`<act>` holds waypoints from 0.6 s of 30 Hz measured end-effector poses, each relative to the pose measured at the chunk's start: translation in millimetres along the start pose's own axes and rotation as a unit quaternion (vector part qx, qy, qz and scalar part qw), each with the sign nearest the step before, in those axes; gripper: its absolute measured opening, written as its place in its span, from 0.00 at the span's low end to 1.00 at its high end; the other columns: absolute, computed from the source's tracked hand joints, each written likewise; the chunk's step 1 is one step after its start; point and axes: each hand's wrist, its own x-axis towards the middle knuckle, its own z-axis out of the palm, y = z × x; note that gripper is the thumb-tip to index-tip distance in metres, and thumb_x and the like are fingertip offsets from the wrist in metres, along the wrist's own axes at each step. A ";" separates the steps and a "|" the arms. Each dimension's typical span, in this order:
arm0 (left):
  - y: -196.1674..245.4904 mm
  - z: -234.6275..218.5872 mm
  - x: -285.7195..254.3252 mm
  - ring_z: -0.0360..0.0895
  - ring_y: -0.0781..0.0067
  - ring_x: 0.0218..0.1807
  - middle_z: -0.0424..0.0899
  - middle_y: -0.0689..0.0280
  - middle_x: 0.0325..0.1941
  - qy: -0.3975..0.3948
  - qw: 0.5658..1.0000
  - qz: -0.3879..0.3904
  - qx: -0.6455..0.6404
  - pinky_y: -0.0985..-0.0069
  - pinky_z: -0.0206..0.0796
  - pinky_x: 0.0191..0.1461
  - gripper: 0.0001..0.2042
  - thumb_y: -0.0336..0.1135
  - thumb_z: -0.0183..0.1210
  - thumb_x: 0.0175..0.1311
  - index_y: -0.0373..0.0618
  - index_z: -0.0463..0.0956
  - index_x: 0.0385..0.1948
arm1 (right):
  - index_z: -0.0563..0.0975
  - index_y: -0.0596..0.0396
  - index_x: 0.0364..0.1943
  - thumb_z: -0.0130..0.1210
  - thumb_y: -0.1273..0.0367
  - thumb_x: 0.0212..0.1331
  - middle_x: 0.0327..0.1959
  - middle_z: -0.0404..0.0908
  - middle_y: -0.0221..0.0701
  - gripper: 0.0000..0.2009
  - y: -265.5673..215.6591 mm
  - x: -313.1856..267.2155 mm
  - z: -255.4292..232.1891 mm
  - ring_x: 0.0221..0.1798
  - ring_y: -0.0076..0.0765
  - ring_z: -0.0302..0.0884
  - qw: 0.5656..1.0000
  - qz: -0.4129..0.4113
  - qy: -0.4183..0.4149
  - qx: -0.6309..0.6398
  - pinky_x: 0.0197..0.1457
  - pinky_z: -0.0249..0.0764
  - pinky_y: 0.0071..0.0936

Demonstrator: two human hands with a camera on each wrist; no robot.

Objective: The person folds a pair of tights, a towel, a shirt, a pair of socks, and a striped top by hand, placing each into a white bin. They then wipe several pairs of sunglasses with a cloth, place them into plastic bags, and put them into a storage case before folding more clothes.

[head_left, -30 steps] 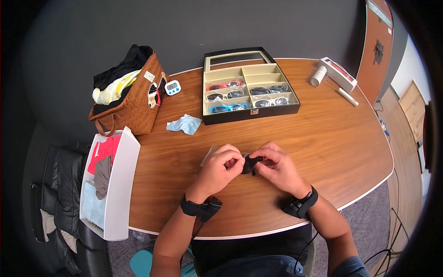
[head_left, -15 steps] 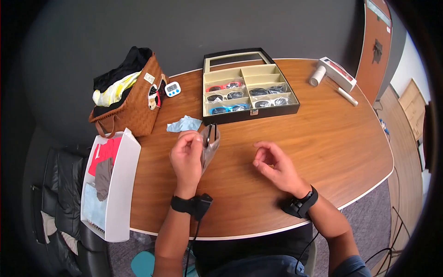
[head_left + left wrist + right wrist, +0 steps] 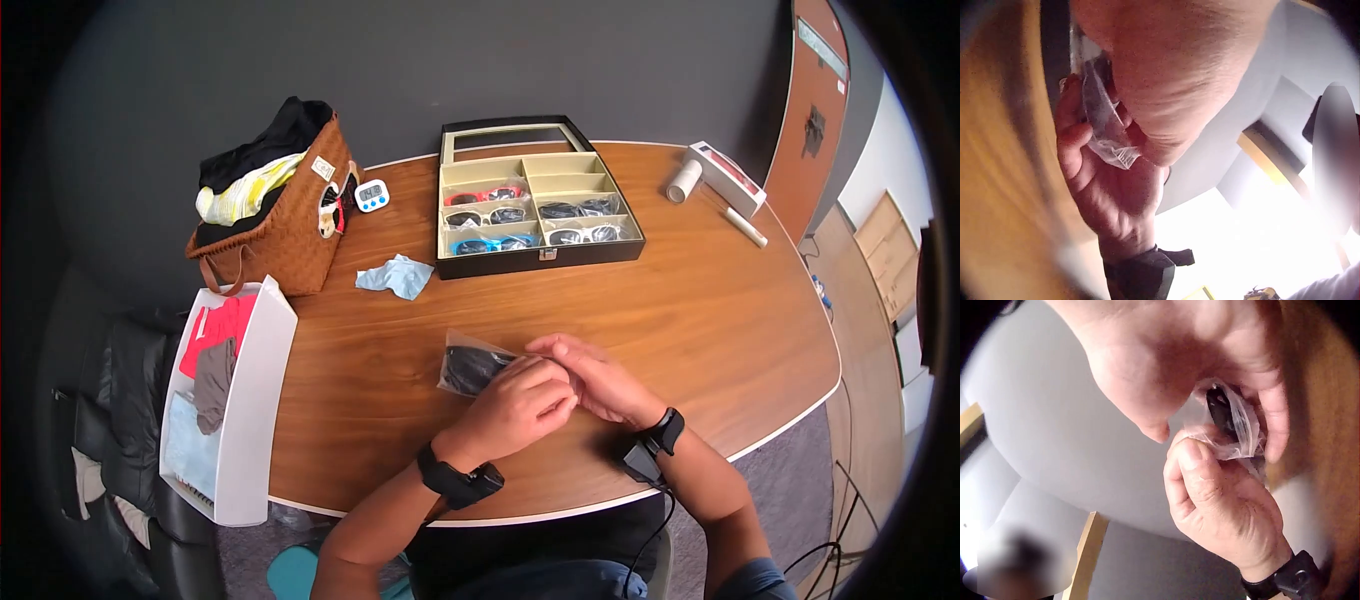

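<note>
A pair of black sunglasses (image 3: pixel 470 370) lies inside a clear plastic bag (image 3: pixel 1247 434), low over the near middle of the table. My left hand (image 3: pixel 520 405) pinches the bag's mouth between thumb and fingers. Against the bag's other side rest the fairly straight fingers of my right hand (image 3: pixel 605 385), its thumb standing apart in the right wrist view. A black end of the glasses (image 3: pixel 1219 409) shows through the bag's opening there. In the head view, my hands cover the bag's right end.
Beyond the hands stands an open display case (image 3: pixel 540 265) with several bagged sunglasses in its compartments. A light blue cloth (image 3: pixel 397 276), a timer (image 3: pixel 371 196), a wicker basket (image 3: pixel 300 250) and a white box (image 3: pixel 265 400) are to the left. A white cylinder (image 3: pixel 684 182) lies far right.
My left hand first moved left and raised the bag, then brought it back to the right hand. The sunglasses, handled between both hands earlier, now lie in the bag.
</note>
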 end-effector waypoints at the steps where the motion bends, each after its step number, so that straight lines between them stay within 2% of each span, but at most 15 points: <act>1: -1.7 1.3 -0.5 0.76 0.60 0.38 0.77 0.63 0.34 -0.002 1.000 0.015 -0.008 0.68 0.70 0.45 0.04 0.26 0.65 0.54 0.42 0.77 0.28 | 0.71 0.60 0.55 0.44 0.62 0.74 0.48 0.78 0.34 0.16 5.3 2.7 -3.7 0.49 0.27 0.78 1.000 0.003 -0.001 0.028 0.52 0.78 0.28; 2: -2.3 2.4 0.5 0.76 0.59 0.38 0.77 0.63 0.34 -0.003 0.999 0.031 -0.016 0.68 0.70 0.46 0.05 0.27 0.65 0.54 0.42 0.77 0.28 | 0.71 0.60 0.55 0.44 0.62 0.74 0.48 0.78 0.34 0.16 6.8 4.5 -4.6 0.49 0.27 0.78 1.000 0.003 -0.001 0.023 0.52 0.78 0.28; 4: -0.2 0.0 0.7 0.77 0.62 0.38 0.78 0.63 0.34 0.007 0.999 0.038 -0.008 0.69 0.70 0.44 0.04 0.26 0.64 0.55 0.41 0.77 0.29 | 0.72 0.57 0.52 0.50 0.67 0.71 0.45 0.79 0.30 0.11 7.7 7.8 -4.3 0.44 0.22 0.78 0.996 -0.011 0.041 0.075 0.44 0.77 0.18; 5: 0.3 1.5 -0.4 0.77 0.63 0.37 0.79 0.63 0.34 0.021 0.999 0.010 -0.049 0.70 0.70 0.44 0.04 0.25 0.64 0.56 0.40 0.77 0.29 | 0.72 0.57 0.52 0.50 0.67 0.71 0.45 0.79 0.30 0.11 10.2 10.1 -7.0 0.44 0.22 0.78 0.997 -0.013 0.044 0.068 0.44 0.77 0.18; 6: 0.3 2.9 -1.3 0.77 0.65 0.37 0.80 0.63 0.34 0.036 0.995 -0.018 -0.091 0.71 0.70 0.43 0.03 0.24 0.63 0.56 0.39 0.77 0.29 | 0.72 0.57 0.50 0.52 0.69 0.70 0.44 0.79 0.30 0.10 12.9 12.8 -10.9 0.44 0.23 0.79 0.995 -0.049 0.060 0.065 0.44 0.78 0.20; 7: -0.5 2.6 -2.6 0.78 0.68 0.35 0.81 0.62 0.34 0.053 0.992 -0.027 -0.111 0.74 0.70 0.41 0.02 0.24 0.61 0.58 0.38 0.77 0.28 | 0.72 0.56 0.49 0.53 0.71 0.68 0.44 0.79 0.31 0.09 12.9 13.4 -12.7 0.44 0.24 0.79 0.992 -0.087 0.075 0.060 0.44 0.79 0.22; 8: -1.5 0.6 -3.9 0.78 0.68 0.35 0.81 0.62 0.34 0.059 0.992 -0.020 -0.114 0.74 0.70 0.41 0.02 0.24 0.61 0.58 0.38 0.77 0.28 | 0.72 0.56 0.49 0.53 0.71 0.68 0.44 0.79 0.31 0.09 10.2 12.5 -12.4 0.44 0.24 0.79 0.992 -0.089 0.076 0.051 0.44 0.79 0.22; 10: -4.1 -4.5 -6.6 0.78 0.68 0.35 0.80 0.61 0.33 0.033 0.977 -0.136 -0.159 0.75 0.70 0.41 0.03 0.24 0.60 0.60 0.37 0.76 0.28 | 0.72 0.57 0.49 0.54 0.72 0.67 0.43 0.79 0.31 0.09 4.8 11.2 -11.2 0.43 0.27 0.80 0.985 -0.114 0.093 0.092 0.43 0.82 0.27; 11: -9.8 -3.9 -8.0 0.76 0.75 0.32 0.78 0.64 0.30 0.037 0.977 -0.125 -0.166 0.79 0.68 0.38 0.05 0.26 0.57 0.65 0.36 0.76 0.29 | 0.72 0.57 0.49 0.53 0.72 0.68 0.42 0.80 0.32 0.09 3.5 12.0 -12.4 0.42 0.28 0.80 0.983 -0.126 0.103 0.079 0.41 0.83 0.29; 12: -15.2 -1.0 -11.0 0.76 0.75 0.32 0.78 0.64 0.30 0.041 0.978 -0.120 -0.167 0.79 0.68 0.38 0.05 0.26 0.57 0.65 0.36 0.76 0.29 | 0.72 0.57 0.49 0.53 0.72 0.68 0.42 0.80 0.32 0.09 3.1 12.3 -15.9 0.42 0.28 0.80 0.984 -0.128 0.103 0.073 0.41 0.83 0.29; 14: -25.4 3.3 -17.4 0.72 0.82 0.28 0.76 0.69 0.27 0.053 0.924 -0.262 -0.274 0.82 0.65 0.34 0.08 0.28 0.55 0.68 0.36 0.75 0.27 | 0.72 0.56 0.48 0.53 0.71 0.68 0.43 0.80 0.32 0.08 2.1 13.9 -20.6 0.41 0.28 0.81 0.981 -0.139 0.123 0.056 0.41 0.83 0.29; 15: -29.7 2.0 -17.6 0.68 0.86 0.26 0.73 0.72 0.26 0.070 0.904 -0.285 -0.309 0.85 0.61 0.30 0.12 0.32 0.52 0.72 0.39 0.73 0.24 | 0.72 0.56 0.48 0.53 0.71 0.68 0.43 0.80 0.32 0.08 -1.2 13.8 -21.0 0.41 0.28 0.81 0.981 -0.142 0.121 0.053 0.41 0.83 0.29; 16: -33.0 -2.0 -16.7 0.68 0.86 0.26 0.73 0.72 0.26 0.072 0.905 -0.282 -0.309 0.85 0.61 0.30 0.12 0.32 0.52 0.72 0.39 0.73 0.24 | 0.73 0.56 0.48 0.52 0.71 0.68 0.42 0.80 0.32 0.08 -4.3 13.0 -21.8 0.41 0.28 0.81 0.975 -0.156 0.149 0.061 0.40 0.83 0.29; 18: -40.2 -12.5 -15.2 0.67 0.86 0.25 0.73 0.71 0.25 0.152 0.876 -0.336 -0.309 0.84 0.59 0.29 0.15 0.34 0.51 0.72 0.42 0.72 0.22 | 0.73 0.56 0.47 0.52 0.71 0.68 0.42 0.81 0.32 0.08 -10.0 11.0 -25.0 0.40 0.28 0.81 0.967 -0.170 0.176 0.070 0.40 0.82 0.29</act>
